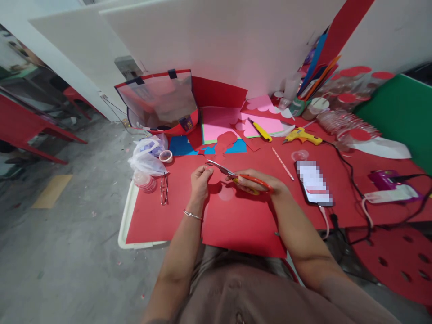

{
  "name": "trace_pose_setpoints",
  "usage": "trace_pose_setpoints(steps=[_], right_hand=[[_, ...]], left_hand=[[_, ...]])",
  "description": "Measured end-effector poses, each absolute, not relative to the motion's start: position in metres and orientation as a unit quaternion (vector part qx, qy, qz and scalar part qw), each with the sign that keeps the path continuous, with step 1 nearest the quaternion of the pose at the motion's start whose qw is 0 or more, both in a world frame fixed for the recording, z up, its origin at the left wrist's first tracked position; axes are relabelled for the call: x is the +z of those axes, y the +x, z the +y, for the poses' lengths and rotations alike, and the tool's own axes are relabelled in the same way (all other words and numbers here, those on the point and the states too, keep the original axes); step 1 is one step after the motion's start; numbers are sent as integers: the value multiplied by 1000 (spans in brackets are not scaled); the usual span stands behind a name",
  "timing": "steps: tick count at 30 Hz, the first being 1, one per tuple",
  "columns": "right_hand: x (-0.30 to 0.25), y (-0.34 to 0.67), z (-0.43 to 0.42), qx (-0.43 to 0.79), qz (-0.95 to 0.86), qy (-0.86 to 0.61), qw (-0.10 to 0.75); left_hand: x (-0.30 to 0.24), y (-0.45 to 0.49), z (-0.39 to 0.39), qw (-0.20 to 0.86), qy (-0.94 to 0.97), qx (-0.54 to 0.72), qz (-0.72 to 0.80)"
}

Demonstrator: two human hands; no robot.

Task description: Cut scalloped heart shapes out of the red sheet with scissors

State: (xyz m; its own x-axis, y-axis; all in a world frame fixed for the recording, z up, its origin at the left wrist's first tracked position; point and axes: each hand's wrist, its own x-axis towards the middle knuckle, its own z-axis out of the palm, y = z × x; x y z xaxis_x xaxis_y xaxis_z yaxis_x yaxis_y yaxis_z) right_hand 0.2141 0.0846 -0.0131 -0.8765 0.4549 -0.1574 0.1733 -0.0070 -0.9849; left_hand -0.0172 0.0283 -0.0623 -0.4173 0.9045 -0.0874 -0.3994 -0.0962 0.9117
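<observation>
My left hand pinches a small piece of red paper by its edge. In my right hand is a pair of scissors with orange and yellow handles, its blades reaching left to the paper. Under my hands lies a large red sheet at the table's front edge. A clear round disc rests on it below the scissors. Beyond the blades, red paper circles and scraps overlap blue paper.
A yellow cutter knife, a yellow glue gun, a striped straw and a phone lie to the right. At left are a plastic bag, eyeglasses and stacked clear cups. A tote bag stands behind.
</observation>
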Motion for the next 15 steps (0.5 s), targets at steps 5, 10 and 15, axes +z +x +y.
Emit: trace_pose_setpoints(steps=[5, 10, 15], right_hand=[[-13, 214, 84, 675, -690, -239, 107], [-10, 213, 83, 682, -684, -237, 105], [-9, 211, 83, 690, -672, -246, 108]], left_hand=[[-62, -16, 27, 467, 270, 693, 478], [-60, -15, 26, 464, 269, 692, 483], [-61, -15, 26, 455, 270, 691, 492]])
